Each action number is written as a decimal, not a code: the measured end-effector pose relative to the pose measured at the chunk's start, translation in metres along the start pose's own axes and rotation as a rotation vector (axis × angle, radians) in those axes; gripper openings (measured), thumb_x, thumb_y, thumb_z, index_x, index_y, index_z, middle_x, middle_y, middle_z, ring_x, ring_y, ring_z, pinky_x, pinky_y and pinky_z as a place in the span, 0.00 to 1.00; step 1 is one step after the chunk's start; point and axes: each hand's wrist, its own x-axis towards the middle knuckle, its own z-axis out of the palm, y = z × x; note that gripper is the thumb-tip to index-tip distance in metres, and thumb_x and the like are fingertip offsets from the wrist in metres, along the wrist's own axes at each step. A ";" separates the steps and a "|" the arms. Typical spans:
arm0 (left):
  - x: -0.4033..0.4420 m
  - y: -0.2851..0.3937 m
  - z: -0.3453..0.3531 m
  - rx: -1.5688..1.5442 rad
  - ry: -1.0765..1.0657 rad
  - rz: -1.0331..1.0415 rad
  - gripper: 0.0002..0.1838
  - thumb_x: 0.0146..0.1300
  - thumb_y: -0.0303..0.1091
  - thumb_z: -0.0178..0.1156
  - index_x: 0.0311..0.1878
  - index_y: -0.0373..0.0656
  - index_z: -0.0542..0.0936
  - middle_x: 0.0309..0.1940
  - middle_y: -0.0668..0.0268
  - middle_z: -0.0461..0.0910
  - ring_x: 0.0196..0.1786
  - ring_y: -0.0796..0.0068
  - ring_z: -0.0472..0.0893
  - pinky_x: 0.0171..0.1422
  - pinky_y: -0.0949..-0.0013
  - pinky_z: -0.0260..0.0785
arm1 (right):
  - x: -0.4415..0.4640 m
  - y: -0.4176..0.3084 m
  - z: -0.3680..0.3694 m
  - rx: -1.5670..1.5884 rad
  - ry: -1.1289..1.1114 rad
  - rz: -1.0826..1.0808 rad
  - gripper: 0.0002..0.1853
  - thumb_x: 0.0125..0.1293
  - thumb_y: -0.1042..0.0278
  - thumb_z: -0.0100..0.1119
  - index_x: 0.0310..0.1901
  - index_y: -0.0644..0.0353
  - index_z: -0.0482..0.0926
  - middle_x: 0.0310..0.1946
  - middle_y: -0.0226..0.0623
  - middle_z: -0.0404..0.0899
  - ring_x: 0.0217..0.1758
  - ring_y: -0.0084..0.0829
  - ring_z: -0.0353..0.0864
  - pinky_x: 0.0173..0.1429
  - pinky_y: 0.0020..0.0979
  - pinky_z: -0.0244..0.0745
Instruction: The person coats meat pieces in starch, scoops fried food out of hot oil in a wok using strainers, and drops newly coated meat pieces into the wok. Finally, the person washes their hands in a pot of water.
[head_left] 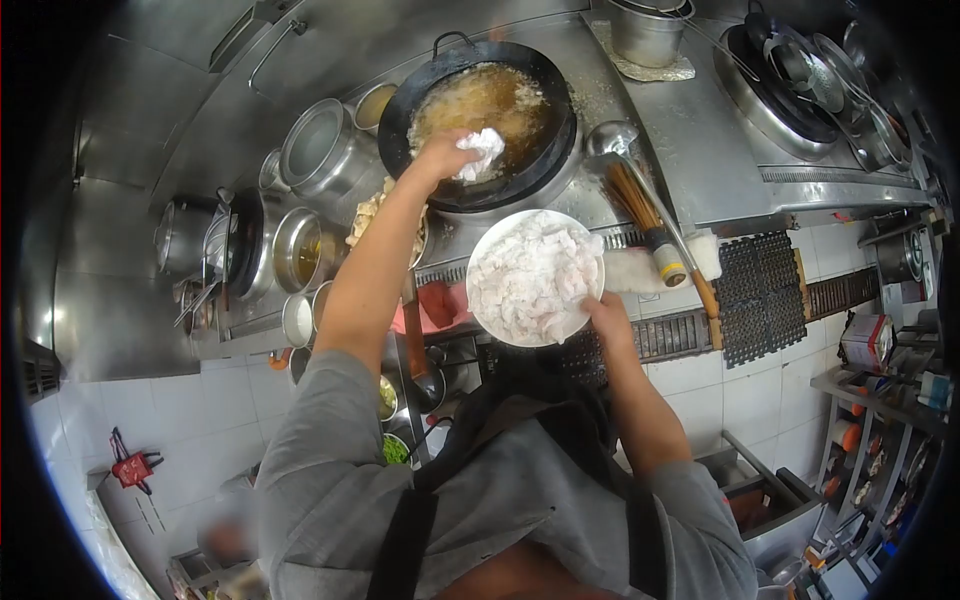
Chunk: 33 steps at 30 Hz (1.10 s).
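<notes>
Over the near side of a black wok [395, 115] my left hand [446, 156] is closed on a white, flour-coated piece of food [482, 153]. Bubbling, golden oil [480, 100] with pale bits in it fills the wok. My right hand [608, 322] grips the right rim of a round white plate [484, 318]. White-coated pieces [535, 275] are heaped on that plate, which is held just in front of the stove, on the near side of the wok.
A metal ladle [612, 138] and a bamboo brush [640, 215] lie right of the wok. Metal pots [325, 150] and a bowl of pale food [368, 212] stand left. Stacked pans [780, 90] sit at the back right, shelves [870, 440] at the far right.
</notes>
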 end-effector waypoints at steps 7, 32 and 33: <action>0.077 -0.033 0.029 0.513 0.043 0.102 0.34 0.43 0.38 0.71 0.58 0.47 0.77 0.48 0.53 0.82 0.49 0.56 0.82 0.54 0.63 0.72 | -0.004 -0.005 0.002 0.002 0.018 0.036 0.18 0.53 0.69 0.55 0.43 0.73 0.80 0.31 0.40 0.82 0.31 0.31 0.81 0.33 0.30 0.74; -0.042 0.236 -0.096 0.590 0.464 0.547 0.21 0.54 0.35 0.63 0.50 0.35 0.79 0.49 0.48 0.79 0.55 0.47 0.76 0.61 0.57 0.68 | -0.001 0.006 0.005 -0.016 0.034 -0.110 0.21 0.51 0.63 0.57 0.43 0.71 0.81 0.33 0.49 0.84 0.38 0.38 0.83 0.45 0.35 0.75; -0.054 0.228 -0.086 0.600 0.448 0.532 0.21 0.54 0.35 0.63 0.50 0.35 0.79 0.49 0.48 0.79 0.55 0.47 0.76 0.61 0.57 0.68 | 0.005 0.012 0.004 -0.012 0.018 -0.038 0.22 0.51 0.62 0.57 0.44 0.71 0.81 0.35 0.50 0.84 0.40 0.39 0.83 0.48 0.36 0.75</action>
